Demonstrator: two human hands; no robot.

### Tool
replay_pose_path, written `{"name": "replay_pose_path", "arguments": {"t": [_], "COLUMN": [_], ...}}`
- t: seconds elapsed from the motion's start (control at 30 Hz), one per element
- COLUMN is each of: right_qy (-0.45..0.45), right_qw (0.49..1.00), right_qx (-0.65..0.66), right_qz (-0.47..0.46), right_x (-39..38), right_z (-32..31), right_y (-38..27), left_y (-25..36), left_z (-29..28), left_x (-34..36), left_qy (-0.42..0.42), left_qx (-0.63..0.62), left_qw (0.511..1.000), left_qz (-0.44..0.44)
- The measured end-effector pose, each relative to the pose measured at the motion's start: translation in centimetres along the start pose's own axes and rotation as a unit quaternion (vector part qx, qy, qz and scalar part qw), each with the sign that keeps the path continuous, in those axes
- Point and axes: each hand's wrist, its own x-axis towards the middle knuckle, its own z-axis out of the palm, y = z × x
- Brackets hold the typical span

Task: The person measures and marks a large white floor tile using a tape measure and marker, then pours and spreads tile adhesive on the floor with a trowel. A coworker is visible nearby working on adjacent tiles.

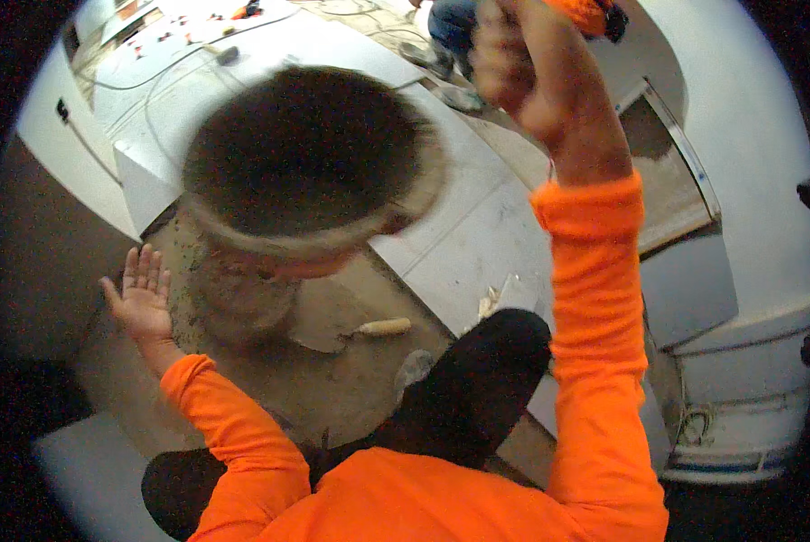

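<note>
My left hand [144, 303] is raised at the left, palm up with fingers spread, and nothing lies in it. High at the upper right, my right hand [513, 81] is closed in a fist and slightly blurred; what it may hold is hidden. Between the hands is a large round object [305, 149] with a dark middle and a pale rim, smeared by motion; I cannot make out its kind. Beneath it shows a greyish rounded shape [242, 294], partly covered. A trowel [382, 327] with a light wooden handle lies on the dusty floor before my legs.
Pale boards [463, 239] run diagonally past my knee [491, 370]. Another person [454, 36] is at the far side. A dark cable [165, 72] crosses the far white surface [269, 45]. White walls flank both sides; a framed panel [667, 172] stands at the right.
</note>
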Motion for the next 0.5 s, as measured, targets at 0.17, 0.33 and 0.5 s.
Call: {"name": "replay_pose_path", "arguments": {"t": [0.17, 0.33, 0.5], "right_qy": [0.251, 0.34, 0.299], "right_qw": [0.784, 0.619, 0.631], "right_qx": [-0.561, -0.708, -0.707], "right_qz": [-0.086, -0.015, 0.113], "right_x": [-5.5, -11.7, -19.3], "right_z": [-9.1, -20.8, -27.7], "right_y": [8.8, 13.8, 12.9], "left_y": [-0.1, 4.3, 12.7], "left_z": [3.7, 9.7, 20.5], "left_x": [-1.9, -3.4, -9.9], "left_qy": [-0.006, 0.008, -0.188], "left_qx": [0.05, 0.217, 0.03], "left_qw": [0.998, 0.941, 0.883], "left_qz": [0.034, 0.259, 0.43]}}
